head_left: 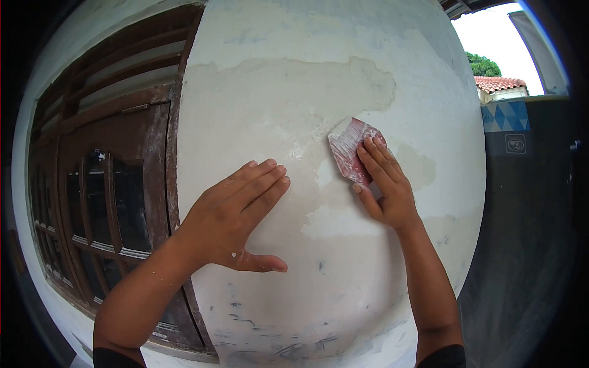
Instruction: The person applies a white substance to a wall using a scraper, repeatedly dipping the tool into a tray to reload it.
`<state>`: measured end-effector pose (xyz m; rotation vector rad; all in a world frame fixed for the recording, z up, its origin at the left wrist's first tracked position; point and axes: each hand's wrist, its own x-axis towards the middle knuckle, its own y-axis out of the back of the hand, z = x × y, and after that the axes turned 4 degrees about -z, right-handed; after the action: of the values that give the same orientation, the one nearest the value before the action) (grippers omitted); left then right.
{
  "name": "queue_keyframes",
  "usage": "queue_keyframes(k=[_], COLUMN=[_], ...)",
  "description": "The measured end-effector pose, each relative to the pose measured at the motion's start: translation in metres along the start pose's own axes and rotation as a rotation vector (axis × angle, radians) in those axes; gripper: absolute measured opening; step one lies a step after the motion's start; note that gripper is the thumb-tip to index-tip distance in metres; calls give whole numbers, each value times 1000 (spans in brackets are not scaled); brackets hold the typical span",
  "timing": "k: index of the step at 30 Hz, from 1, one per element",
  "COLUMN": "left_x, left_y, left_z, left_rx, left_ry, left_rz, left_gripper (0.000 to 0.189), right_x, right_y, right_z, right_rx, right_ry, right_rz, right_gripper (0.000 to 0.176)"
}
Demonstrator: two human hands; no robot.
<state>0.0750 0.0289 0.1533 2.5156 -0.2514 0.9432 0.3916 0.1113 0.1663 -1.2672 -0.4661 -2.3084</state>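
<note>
My right hand (388, 187) grips a flat, reddish putty spreader (353, 147) with cut corners, its face streaked with white putty. Fingers lie over its right side and the thumb is at its lower edge. The spreader is held up in front of the white wall (257, 122), which shows damp-looking beige patches around it. To the left, my left hand (236, 214) is open in front of the wall, fingers stretched out and thumb apart, holding nothing. A small white speck sits near the base of its thumb.
A dark brown wooden window frame (175, 122) with slats and glass panes borders the wall on the left. Beyond the wall's right edge stands a dark panel (521, 233) with a blue patterned strip (504, 116). A tiled roof (500, 84) and a tree (483, 65) show farther off.
</note>
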Motion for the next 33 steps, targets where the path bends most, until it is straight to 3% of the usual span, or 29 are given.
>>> queue_keyframes(k=[4, 12, 16, 18, 24, 30, 33], left_x=[3, 0, 3, 2, 0, -3, -6], left_y=[0, 2, 0, 4, -1, 1, 2], left_z=[1, -2, 0, 2, 1, 3, 0], left_rx=[-4, 16, 4, 2, -14, -9, 5], left_ry=[-12, 1, -4, -7, 5, 4, 5], left_rz=[7, 12, 30, 42, 34, 50, 34], left_gripper=[107, 108, 108, 99, 107, 101, 101], right_x=[2, -2, 2, -13, 10, 0, -4], right_y=[-5, 2, 0, -2, -4, -5, -1], right_z=[-4, 2, -1, 4, -2, 2, 5], right_rx=[23, 6, -7, -23, -25, -8, -18], right_ry=[-23, -3, -3, 31, 39, 43, 50], right_rz=[-76, 22, -52, -45, 21, -61, 19], right_gripper=[55, 56, 56, 54, 54, 53, 53])
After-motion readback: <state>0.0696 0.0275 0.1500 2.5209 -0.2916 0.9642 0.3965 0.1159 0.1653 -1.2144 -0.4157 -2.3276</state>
